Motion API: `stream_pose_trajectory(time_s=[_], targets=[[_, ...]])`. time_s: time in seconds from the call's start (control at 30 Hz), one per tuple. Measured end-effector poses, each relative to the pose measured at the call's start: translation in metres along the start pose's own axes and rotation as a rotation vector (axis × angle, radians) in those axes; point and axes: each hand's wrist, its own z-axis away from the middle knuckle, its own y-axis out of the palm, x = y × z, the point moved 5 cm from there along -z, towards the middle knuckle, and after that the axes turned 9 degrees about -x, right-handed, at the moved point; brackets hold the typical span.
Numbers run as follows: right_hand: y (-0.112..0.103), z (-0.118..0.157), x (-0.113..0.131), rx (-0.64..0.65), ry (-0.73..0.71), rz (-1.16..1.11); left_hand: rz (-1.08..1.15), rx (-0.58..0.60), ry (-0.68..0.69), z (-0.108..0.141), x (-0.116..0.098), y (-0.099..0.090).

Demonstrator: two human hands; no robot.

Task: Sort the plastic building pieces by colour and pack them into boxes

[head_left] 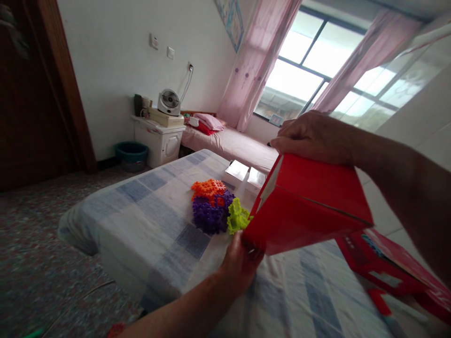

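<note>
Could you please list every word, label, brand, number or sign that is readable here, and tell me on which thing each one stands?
No text can be read with certainty.
Held red box: no print shows on its visible sides.
Other red box, at right: pale marks and a white label, too blurred to read.
Wall picture: no readable words.

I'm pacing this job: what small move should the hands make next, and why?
Probably tip the red box slightly further toward the yellow-green pieces: the left hand and right hand hold it tilted above the table, though its inside is hidden.
</note>
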Motion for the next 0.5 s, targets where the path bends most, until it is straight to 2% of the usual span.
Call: stream_pose_trajectory(time_s=[0.1,0.17,0.23,0.33,0.4,0.5], targets=[[-0.018,0.001,0.004,-0.091,0.029,0.114,0.020,0.045,0.105,0.004,-0.007,0.008],[-0.026,0.002,0.010,-0.123,0.014,0.180,0.033,0.063,0.130,0.006,-0.007,0.011],[-0.021,0.007,0.013,-0.064,-0.009,0.167,0.014,0.038,0.066,0.005,0.002,0.007],[-0.012,0.022,0.004,0.005,0.036,0.092,-0.018,0.006,-0.026,0.003,0.018,-0.001],[-0.017,0.034,-0.003,-0.041,0.063,0.094,-0.014,0.011,-0.008,0.003,0.020,-0.001],[-0.037,0.045,-0.001,-0.179,0.061,0.174,-0.003,0.024,0.071,0.006,0.012,0.006]])
